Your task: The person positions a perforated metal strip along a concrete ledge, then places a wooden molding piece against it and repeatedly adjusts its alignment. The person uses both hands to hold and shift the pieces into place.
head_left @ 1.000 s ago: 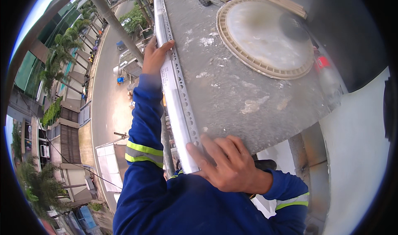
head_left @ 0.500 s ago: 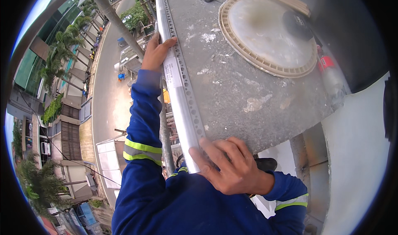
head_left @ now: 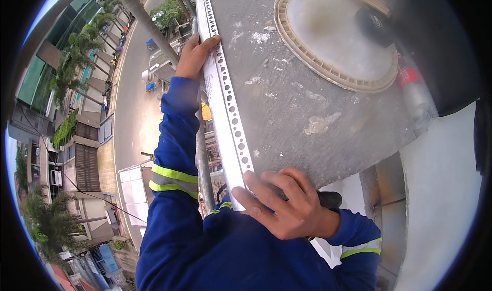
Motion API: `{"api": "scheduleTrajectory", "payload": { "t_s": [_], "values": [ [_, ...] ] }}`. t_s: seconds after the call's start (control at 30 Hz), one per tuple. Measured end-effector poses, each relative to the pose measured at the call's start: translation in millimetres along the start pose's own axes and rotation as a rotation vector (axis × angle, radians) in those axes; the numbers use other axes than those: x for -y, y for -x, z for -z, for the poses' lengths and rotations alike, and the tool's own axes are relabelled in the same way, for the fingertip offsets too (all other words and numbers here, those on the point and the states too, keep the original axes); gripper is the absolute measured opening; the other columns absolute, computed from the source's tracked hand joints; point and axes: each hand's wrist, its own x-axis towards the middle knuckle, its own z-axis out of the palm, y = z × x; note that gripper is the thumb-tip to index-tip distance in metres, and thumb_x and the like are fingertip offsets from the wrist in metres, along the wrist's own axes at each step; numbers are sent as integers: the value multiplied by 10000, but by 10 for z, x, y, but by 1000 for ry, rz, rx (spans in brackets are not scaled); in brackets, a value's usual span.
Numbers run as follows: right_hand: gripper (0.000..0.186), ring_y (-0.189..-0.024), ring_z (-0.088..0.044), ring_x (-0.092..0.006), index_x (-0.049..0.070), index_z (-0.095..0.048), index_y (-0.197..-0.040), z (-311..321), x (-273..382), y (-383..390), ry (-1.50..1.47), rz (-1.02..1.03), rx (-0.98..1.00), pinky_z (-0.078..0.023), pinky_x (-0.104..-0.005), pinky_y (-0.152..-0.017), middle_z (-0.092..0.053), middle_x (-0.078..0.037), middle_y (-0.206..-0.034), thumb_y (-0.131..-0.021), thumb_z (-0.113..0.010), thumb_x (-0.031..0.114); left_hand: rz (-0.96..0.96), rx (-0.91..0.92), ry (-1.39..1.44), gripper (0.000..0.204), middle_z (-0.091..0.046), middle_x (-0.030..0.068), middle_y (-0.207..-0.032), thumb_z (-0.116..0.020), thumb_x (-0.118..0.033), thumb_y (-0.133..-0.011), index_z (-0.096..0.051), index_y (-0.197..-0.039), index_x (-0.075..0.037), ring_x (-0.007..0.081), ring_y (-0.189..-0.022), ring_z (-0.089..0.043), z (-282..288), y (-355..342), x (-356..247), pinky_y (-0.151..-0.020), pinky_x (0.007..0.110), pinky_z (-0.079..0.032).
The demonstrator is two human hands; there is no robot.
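Perforated white strip point(head_left: 225, 104) under both hands point(head_left: 192, 57) point(head_left: 287, 209), seemingly pressed flat.

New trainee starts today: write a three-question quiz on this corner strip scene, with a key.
1. True or false: both hands press on the perforated white corner strip.
2. Which hand is nearer the round ribbed plastic lid? A left hand; B right hand.
3. Fill in: the strip runs along the edge of a grey ____ ledge.

Key: 1 true; 2 A; 3 concrete.
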Motion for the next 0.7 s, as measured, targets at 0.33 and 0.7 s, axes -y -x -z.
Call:
{"api": "scheduleTrajectory", "payload": {
  "t_s": [0.33, 0.7],
  "values": [
    [346, -1079, -655, -244, 26, -723, -1092, 88, -16, 95, -108, -99, 48, -502, -392, -912, -702, -114, -1175, -852, -737, 275, -81, -43, -189, 472, -680, 173, -838, -766, -225, -816, -581, -1082, 119, 252, -611, -688, 33, -223, 26, -569, 377, -580],
    [393, -1153, -652, -250, 118, -747, -1117, 127, -8, 145, -88, -218, 41, -452, -416, -990, -719, -70, -1198, -800, -807, 343, -115, -30, -139, 486, -685, 188, -897, -757, -204, -817, -565, -1114, 130, 263, -689, -706, 36, -209, 48, -616, 385, -592]
  ]
}}
